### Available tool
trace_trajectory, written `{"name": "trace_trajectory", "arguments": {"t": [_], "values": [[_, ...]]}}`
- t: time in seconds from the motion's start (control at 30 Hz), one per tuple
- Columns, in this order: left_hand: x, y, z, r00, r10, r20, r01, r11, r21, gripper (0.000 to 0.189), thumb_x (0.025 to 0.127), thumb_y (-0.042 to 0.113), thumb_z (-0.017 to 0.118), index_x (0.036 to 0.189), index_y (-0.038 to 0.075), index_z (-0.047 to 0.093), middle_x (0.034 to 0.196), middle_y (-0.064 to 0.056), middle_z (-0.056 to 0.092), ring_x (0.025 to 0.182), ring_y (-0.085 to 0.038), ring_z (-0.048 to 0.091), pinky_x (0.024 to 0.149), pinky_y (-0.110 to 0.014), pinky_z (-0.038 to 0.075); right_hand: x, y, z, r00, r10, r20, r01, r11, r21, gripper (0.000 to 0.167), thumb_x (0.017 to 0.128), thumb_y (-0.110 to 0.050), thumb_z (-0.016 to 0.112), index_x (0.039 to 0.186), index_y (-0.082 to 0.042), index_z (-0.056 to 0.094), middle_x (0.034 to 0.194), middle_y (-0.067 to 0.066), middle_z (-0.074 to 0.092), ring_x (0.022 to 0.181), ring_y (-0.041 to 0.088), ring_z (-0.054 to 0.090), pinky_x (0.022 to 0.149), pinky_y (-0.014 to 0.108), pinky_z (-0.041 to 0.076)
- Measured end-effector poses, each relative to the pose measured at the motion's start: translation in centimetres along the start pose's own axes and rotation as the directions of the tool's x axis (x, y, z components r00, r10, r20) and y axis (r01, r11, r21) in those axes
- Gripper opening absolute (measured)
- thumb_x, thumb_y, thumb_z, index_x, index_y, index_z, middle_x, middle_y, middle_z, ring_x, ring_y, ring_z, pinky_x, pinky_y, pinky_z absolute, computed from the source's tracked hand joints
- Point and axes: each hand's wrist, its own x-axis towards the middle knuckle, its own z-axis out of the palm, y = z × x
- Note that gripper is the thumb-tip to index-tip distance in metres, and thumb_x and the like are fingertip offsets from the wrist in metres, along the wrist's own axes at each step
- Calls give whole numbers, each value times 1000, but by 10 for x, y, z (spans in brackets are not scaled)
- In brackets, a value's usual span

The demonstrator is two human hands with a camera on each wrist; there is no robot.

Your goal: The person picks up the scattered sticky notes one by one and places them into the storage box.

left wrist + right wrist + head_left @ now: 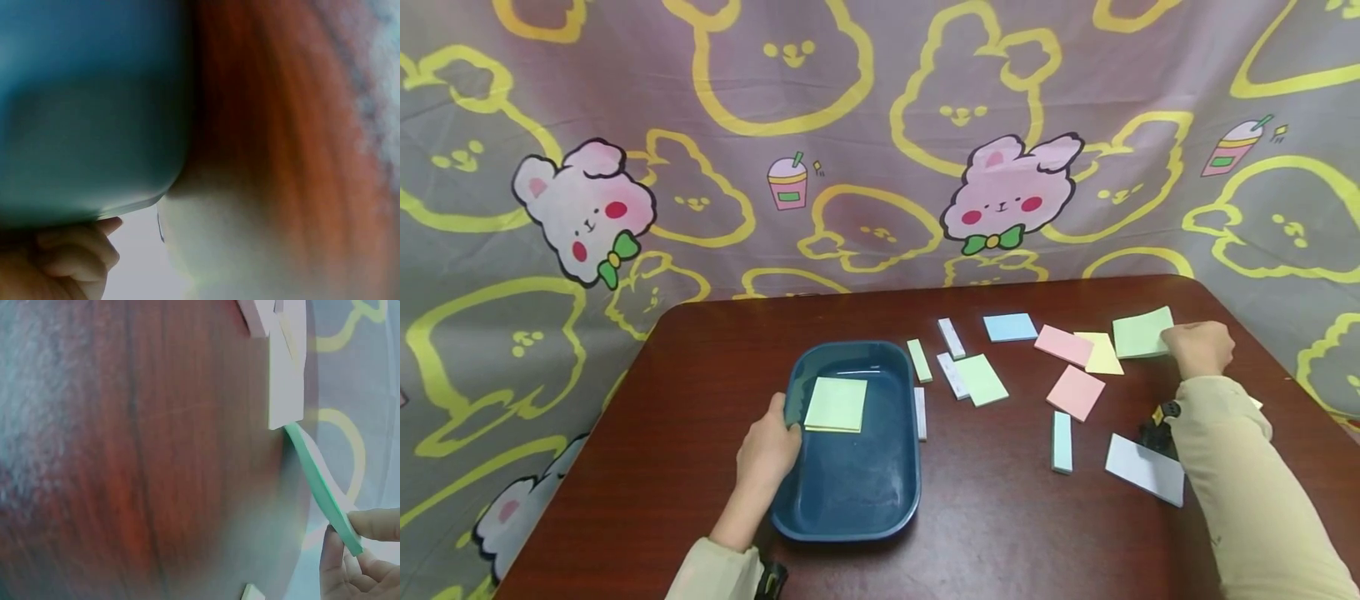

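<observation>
My left hand point(769, 446) grips the left rim of a dark blue plastic tray point(850, 492). Inside the tray lies a light green sticky note pad point(835, 404), with a thin yellowish edge showing under it. At the far right of the table, my right hand point(1201, 348) pinches the edge of a larger green sticky note pad point(1141, 333). In the right wrist view, thumb and fingers hold this green pad point(322, 490) by one end; it bends and slants up from the table. A yellow pad point(1101, 354) and a pink pad point(1063, 345) lie just left of it.
Between tray and right arm lie a blue pad point(1010, 327), a square pink pad point(1076, 392), a green pad point(983, 379), a narrow teal pad point(1062, 442) and several narrow strips. A white-blue pad point(1142, 468) lies beside the right sleeve. A patterned curtain point(865, 167) hangs behind the table.
</observation>
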Motion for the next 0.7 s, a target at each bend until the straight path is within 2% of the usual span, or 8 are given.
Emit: {"name": "trace_trajectory", "arguments": {"t": [0.13, 0.23, 0.3, 0.37, 0.47, 0.6, 0.63, 0.7], "values": [[0, 0, 0, 1000, 5, 2, -5, 1000, -1, 42, 90, 12, 50, 131, 5, 44, 101, -29, 65, 79, -39, 63, 63, -50, 44, -4, -5, 0, 1000, -9, 1, 9, 1000, 22, 50, 86, -21, 50, 125, 10, 54, 112, 31, 54, 117, 46, 47, 73, 40, 41], [0, -1, 0, 1000, 4, -1, -4, 1000, -4, 41, 90, 12, 50, 130, 6, 44, 99, -28, 65, 77, -37, 63, 61, -48, 44, -4, -8, 1, 1000, -8, -4, 8, 998, 61, 51, 87, -23, 51, 128, 7, 54, 82, 10, 61, 117, 42, 47, 71, 34, 37], [1, -1, 0, 1000, 4, -2, -4, 1000, -6, 40, 90, 12, 50, 130, 6, 44, 98, -27, 65, 76, -36, 63, 61, -46, 43, -5, -11, 2, 1000, 1, -3, -1, 996, 92, 46, 88, -26, 52, 123, 3, 59, 60, -10, 53, 111, 36, 49, 70, 31, 35], [1, -1, 1, 1000, 2, -2, -2, 1000, -8, 40, 90, 12, 50, 129, 7, 45, 98, -27, 66, 75, -35, 63, 60, -46, 43, -5, -15, 4, 1000, 14, 3, -14, 992, 129, 39, 89, -28, 53, 118, -4, 61, 50, -21, 42, 99, 26, 50, 70, 30, 35], [1, -1, 1, 1000, 1, -2, -1, 1000, -7, 39, 90, 12, 49, 129, 6, 45, 96, -26, 66, 73, -34, 62, 59, -45, 43, -8, -23, 8, 1000, 14, 0, -13, 979, 203, 26, 88, -27, 56, 106, -11, 64, 50, -23, 43, 77, 10, 52, 65, 27, 40], [1, -2, 1, 1000, -4, 4, 4, 1000, -7, 40, 90, 12, 48, 130, 6, 44, 96, -26, 66, 73, -33, 62, 59, -45, 42, -17, -38, 13, 997, -67, 28, 55, 947, 316, 15, 89, -22, 57, 98, -11, 63, 54, -22, 48, 50, -6, 53, 54, 17, 45], [1, -2, 0, 1000, -5, 6, 5, 1000, -8, 40, 91, 13, 48, 130, 6, 44, 97, -26, 66, 73, -33, 62, 59, -45, 43, -20, -43, 14, 995, -91, 45, 68, 928, 367, 9, 89, -20, 57, 93, -12, 61, 54, -21, 50, 47, -6, 54, 51, 16, 45], [1, -2, 0, 1000, -6, 10, 6, 1000, -12, 41, 91, 13, 48, 131, 7, 44, 98, -26, 66, 74, -34, 62, 59, -45, 43, -28, -53, 16, 986, -139, 97, 86, 902, 422, 12, 91, -18, 57, 99, -10, 59, 56, -21, 52, 50, -7, 55, 53, 13, 46]]}}
